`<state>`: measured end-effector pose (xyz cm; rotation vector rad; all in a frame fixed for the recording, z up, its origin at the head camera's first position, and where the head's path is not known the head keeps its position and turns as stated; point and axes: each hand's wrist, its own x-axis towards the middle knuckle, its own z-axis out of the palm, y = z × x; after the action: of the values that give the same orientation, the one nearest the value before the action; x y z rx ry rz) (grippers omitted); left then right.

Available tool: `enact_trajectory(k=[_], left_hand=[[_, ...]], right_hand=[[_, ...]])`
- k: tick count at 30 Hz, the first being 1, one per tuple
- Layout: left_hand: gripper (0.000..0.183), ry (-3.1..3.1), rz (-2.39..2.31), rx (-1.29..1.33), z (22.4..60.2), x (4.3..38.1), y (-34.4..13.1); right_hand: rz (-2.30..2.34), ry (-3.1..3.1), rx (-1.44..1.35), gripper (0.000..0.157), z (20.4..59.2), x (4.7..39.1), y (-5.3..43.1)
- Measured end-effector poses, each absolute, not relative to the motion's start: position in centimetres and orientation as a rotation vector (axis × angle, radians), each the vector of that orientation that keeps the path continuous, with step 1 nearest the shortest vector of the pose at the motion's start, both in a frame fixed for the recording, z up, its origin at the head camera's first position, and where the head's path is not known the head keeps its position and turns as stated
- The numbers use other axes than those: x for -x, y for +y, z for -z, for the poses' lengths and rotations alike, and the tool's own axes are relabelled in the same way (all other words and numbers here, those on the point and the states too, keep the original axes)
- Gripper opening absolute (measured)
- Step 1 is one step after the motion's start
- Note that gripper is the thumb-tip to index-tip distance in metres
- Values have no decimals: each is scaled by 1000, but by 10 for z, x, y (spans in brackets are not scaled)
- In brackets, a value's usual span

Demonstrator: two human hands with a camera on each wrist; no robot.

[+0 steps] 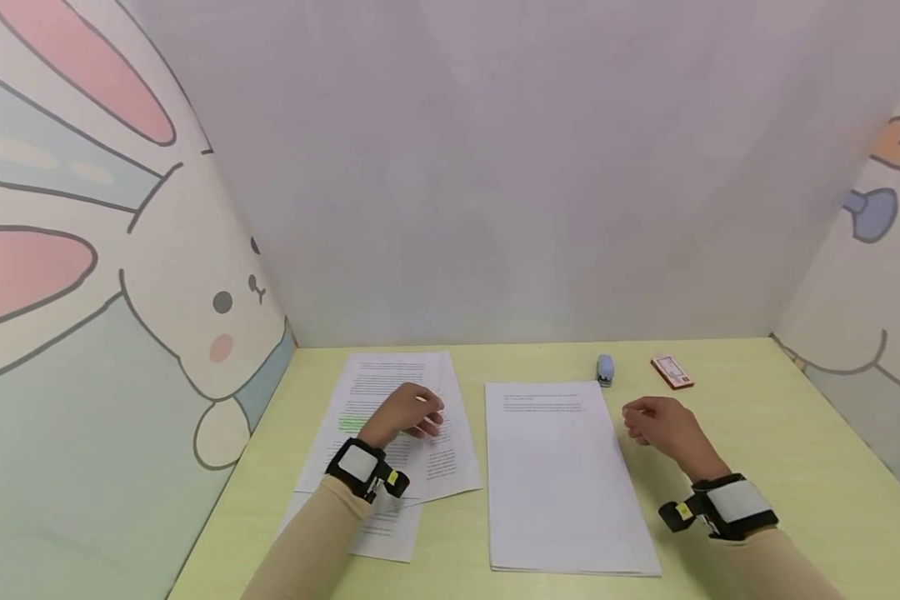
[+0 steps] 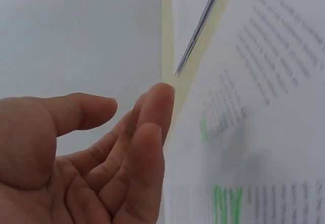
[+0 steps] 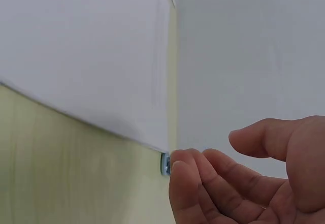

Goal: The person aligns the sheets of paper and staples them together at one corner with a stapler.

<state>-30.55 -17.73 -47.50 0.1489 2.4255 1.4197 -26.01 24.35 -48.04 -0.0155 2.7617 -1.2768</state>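
My left hand (image 1: 411,412) hovers over printed sheets (image 1: 382,383) on the left, thumb and fingers apart with nothing between them. Green highlighter strokes mark some lines of the text, and in the left wrist view the fingers (image 2: 150,158) bend loosely. A stack of paper (image 1: 555,483) with a few printed lines at its top lies in the middle. Just right of that stack is my right hand (image 1: 663,425), its fingers (image 3: 185,183) loosely curled and holding nothing. Beyond it, near the stack's far right corner, stands a small blue stapler (image 1: 605,370).
A small red-and-white box (image 1: 672,372) lies to the right of the stapler. Another printed sheet (image 1: 390,529) pokes out from under the left papers. A pale wall (image 1: 525,208) closes off the table's back, and panels with cartoon rabbits (image 1: 187,300) flank both sides.
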Motion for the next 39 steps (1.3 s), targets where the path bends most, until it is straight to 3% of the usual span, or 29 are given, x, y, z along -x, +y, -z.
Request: enact_trajectory(k=[10,19,25,39], left_hand=[[26,2900,-962,59,440,329,-258],[25,2810,-929,293,450,344,-335],[32,2667,-1030,386,468,342,-352],[23,2667,-987,444,478,342,-353]], right_hand=[[1384,2776,145,38,463,266,209],[1447,2754,211,33,452,279,160],[1526,2617,264,35,450,290,108],[1642,2255,234,35,480,309,15]])
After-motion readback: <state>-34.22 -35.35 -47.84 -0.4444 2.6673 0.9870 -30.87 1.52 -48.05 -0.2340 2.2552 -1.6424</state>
